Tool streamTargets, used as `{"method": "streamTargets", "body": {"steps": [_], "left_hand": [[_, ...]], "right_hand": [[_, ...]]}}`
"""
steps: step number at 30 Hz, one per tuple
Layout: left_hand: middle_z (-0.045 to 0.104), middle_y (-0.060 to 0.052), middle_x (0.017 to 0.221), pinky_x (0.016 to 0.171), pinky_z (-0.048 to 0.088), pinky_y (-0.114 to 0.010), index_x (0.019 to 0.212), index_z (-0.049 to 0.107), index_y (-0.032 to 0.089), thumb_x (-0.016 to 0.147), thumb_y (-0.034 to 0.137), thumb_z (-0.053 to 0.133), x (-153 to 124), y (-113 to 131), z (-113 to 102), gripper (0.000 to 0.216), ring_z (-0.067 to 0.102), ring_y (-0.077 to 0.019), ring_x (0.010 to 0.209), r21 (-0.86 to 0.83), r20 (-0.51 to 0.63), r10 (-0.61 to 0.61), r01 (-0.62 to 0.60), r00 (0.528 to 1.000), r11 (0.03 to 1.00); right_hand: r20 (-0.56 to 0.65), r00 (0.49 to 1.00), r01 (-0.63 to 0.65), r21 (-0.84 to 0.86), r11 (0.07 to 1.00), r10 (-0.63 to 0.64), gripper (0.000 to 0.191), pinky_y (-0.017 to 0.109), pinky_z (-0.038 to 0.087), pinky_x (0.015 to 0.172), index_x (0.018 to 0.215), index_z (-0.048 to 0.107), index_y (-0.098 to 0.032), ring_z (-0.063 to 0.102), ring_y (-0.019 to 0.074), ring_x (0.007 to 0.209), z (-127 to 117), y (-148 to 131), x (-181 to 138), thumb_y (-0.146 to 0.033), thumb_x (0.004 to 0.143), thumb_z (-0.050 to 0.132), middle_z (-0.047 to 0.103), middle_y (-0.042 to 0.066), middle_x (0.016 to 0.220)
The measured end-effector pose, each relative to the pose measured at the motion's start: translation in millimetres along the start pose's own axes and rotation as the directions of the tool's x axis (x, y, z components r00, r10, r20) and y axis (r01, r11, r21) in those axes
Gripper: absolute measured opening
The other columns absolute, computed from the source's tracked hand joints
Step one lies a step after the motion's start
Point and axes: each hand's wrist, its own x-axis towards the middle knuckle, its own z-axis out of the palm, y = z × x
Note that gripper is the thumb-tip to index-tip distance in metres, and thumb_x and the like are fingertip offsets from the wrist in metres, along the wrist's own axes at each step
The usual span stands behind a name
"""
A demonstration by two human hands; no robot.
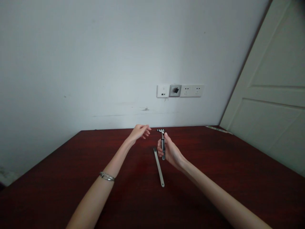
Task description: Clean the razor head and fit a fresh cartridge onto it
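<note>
My right hand [172, 152] is closed around the grey and black handle of a razor [163, 144]. The razor stands nearly upright, its T-shaped head with black and white marks at the top. To the left of it, my left hand [141, 131] hovers over the far part of the table with loosely bent fingers apart and nothing in them. Below and between both hands, a slim grey stick [159, 168] lies on the table, with a dark far end and a small hole at its near end. I cannot make out its exact kind.
The dark red wooden table [126, 203] runs up to a white wall [100, 63]. Wall sockets [192, 91] with a black plug sit above the back edge. At the right stands a pale panelled door [274, 105], near a thin patterned strip [218, 129].
</note>
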Motion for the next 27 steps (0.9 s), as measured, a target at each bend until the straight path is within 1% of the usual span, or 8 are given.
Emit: {"method": "streamTargets", "body": {"steps": [2,4,7,10,13,16,21,27], "left_hand": [[0.067,-0.01,0.077,0.054,0.047,-0.023,0.083,0.067,0.011,0.084,0.041,0.05,2,1,9,0.035,0.061,-0.0151,0.065,-0.13,0.055,-0.032,0.039,0.998,0.991],[0.069,-0.014,0.089,0.064,0.051,-0.026,0.087,0.066,0.01,0.087,0.041,0.045,6,4,17,0.037,0.064,-0.0177,0.075,-0.322,0.152,-0.062,0.109,0.986,0.94],[0.066,-0.02,0.103,0.08,0.05,-0.032,0.096,0.064,0.006,0.09,0.041,0.036,12,4,27,0.045,0.065,-0.023,0.092,-0.58,0.327,-0.067,0.256,0.943,0.773],[0.062,-0.025,0.11,0.085,0.049,-0.036,0.108,0.058,0.0,0.091,0.042,0.03,17,-3,37,0.053,0.062,-0.028,0.103,-0.721,0.404,-0.046,0.349,0.913,0.599],[0.059,-0.028,0.113,0.085,0.05,-0.039,0.121,0.048,-0.004,0.091,0.042,0.027,16,-13,47,0.059,0.059,-0.0308,0.106,-0.771,0.443,-0.076,0.423,0.893,0.476],[0.058,-0.029,0.114,0.083,0.051,-0.039,0.126,0.042,-0.006,0.091,0.041,0.029,8,-16,55,0.06,0.059,-0.0318,0.107,-0.79,0.461,-0.101,0.46,0.881,0.406],[0.058,-0.029,0.113,0.081,0.053,-0.038,0.127,0.041,-0.006,0.089,0.032,0.031,-3,-9,58,0.055,0.06,-0.0325,0.105,-0.824,0.408,-0.135,0.428,0.903,0.371],[0.061,-0.029,0.108,0.079,0.054,-0.037,0.124,0.043,-0.007,0.089,0.029,0.031,-5,-7,58,0.052,0.061,-0.0329,0.103,-0.821,0.402,-0.167,0.435,0.9,0.371]], "right_hand": [[-0.021,1.0,-0.006,0.011,1.0,0.007,0.05,0.022,0.024,0.044,0.064,0.051,-0.018,0.031,0.0077,0.039,0,2,0,-0.067,0.075,0.049,0.039,-0.006,0.044],[-0.039,0.999,-0.016,0.01,1.0,0.016,0.05,0.022,0.023,0.043,0.062,0.05,-0.018,0.03,0.0072,0.038,0,4,0,-0.066,0.076,0.049,0.038,-0.006,0.042],[-0.06,0.998,-0.028,-0.011,1.0,0.027,0.052,0.021,0.024,0.042,0.059,0.05,-0.018,0.03,0.0069,0.037,0,7,0,-0.067,0.074,0.05,0.039,-0.006,0.04],[-0.078,0.997,-0.016,-0.082,0.997,0.01,0.052,0.022,0.026,0.04,0.057,0.05,-0.017,0.031,0.0071,0.036,1,13,-1,-0.067,0.073,0.051,0.041,-0.005,0.039],[-0.107,0.994,-0.013,-0.143,0.99,-0.002,0.051,0.021,0.026,0.039,0.056,0.052,-0.017,0.031,0.0064,0.035,1,19,-1,-0.066,0.072,0.053,0.042,-0.005,0.038],[-0.128,0.992,-0.023,-0.136,0.99,0.005,0.049,0.019,0.023,0.037,0.058,0.052,-0.016,0.029,0.005,0.034,-1,24,-1,-0.064,0.071,0.057,0.039,-0.006,0.038],[-0.143,0.99,-0.006,-0.087,0.996,-0.006,0.046,0.017,0.021,0.034,0.061,0.052,-0.016,0.026,0.0033,0.033,-3,28,0,-0.061,0.07,0.061,0.035,-0.009,0.039],[-0.157,0.988,-0.006,-0.067,0.998,-0.005,0.045,0.015,0.014,0.032,0.06,0.047,-0.017,0.021,0.0014,0.033,-1,27,-1,-0.058,0.069,0.063,0.031,-0.01,0.04]]}}
